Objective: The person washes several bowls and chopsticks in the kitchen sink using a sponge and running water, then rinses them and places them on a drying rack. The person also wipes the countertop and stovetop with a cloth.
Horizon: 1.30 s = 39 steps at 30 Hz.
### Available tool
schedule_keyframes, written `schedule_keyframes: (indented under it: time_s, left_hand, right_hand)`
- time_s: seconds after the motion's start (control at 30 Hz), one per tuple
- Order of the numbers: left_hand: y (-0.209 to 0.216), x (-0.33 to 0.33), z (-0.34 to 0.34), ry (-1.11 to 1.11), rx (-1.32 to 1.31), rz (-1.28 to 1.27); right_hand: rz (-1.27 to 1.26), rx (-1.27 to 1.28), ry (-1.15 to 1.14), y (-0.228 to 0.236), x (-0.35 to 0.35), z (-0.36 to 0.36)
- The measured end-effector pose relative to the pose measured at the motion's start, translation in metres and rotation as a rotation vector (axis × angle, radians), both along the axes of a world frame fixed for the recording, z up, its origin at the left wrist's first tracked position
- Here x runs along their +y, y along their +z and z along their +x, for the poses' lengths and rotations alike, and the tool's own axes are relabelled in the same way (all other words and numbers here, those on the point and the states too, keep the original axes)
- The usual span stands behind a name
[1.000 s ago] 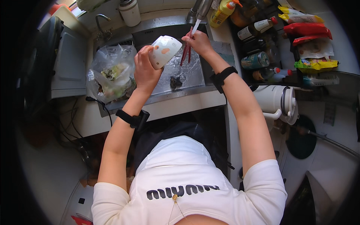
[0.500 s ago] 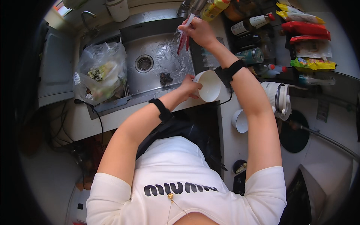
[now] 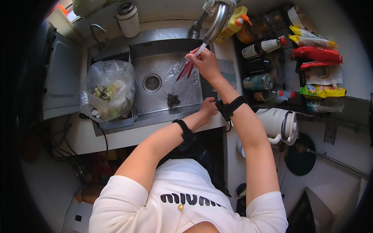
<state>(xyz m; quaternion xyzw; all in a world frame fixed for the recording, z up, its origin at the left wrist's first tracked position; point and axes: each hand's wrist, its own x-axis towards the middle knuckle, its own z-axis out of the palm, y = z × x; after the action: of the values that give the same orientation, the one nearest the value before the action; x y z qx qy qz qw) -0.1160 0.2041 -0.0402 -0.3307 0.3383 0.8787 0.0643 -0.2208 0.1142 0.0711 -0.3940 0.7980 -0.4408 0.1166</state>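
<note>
At the sink (image 3: 132,116), my right hand (image 3: 206,64) is closed on red chopsticks (image 3: 185,72), their ends slanting down to the left. Water runs over them from the curved faucet (image 3: 217,25) and splashes in the basin. My left hand (image 3: 209,108) is over the sink's near right corner, beneath my right forearm. A finger or thumb sticks up there, but the other fingertips are hidden behind the black wrist strap, so its hold cannot be made out. No white bowl shows now. A dark wet clump (image 3: 173,100) lies in the basin near the drain (image 3: 152,83).
A clear bag of food scraps (image 3: 108,91) rests at the sink's left. Bottles, a can (image 3: 258,82) and colourful packets (image 3: 318,54) line the right side. A white kettle (image 3: 276,124) stands close to my right forearm. A yellow bottle (image 3: 233,25) is beside the faucet.
My left hand has moved right and slightly down, under my right forearm. The white bowl it held has gone out of sight. My right hand keeps the chopsticks under the water.
</note>
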Motion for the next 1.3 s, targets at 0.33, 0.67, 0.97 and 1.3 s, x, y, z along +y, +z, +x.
schedule_keyframes:
  time_s: [0.33, 0.67, 0.97, 1.3]
  left_hand:
    - [-0.054, -0.165, -0.010, 0.733, -0.518, 0.215]
    - [-0.077, -0.162, -0.016, 0.728, -0.496, 0.251]
    - [-0.088, -0.158, -0.025, 0.639, -0.246, 0.471]
    - [-0.102, -0.176, -0.037, 0.620, -0.309, 0.506]
  right_hand:
    - [-0.089, -0.277, -0.069, -0.014, 0.005, 0.011]
    - [-0.139, -0.327, -0.168, -0.014, 0.012, 0.019]
    - [-0.081, -0.110, -0.136, -0.037, 0.009, 0.028]
    - [-0.078, -0.227, -0.052, -0.038, 0.007, 0.026]
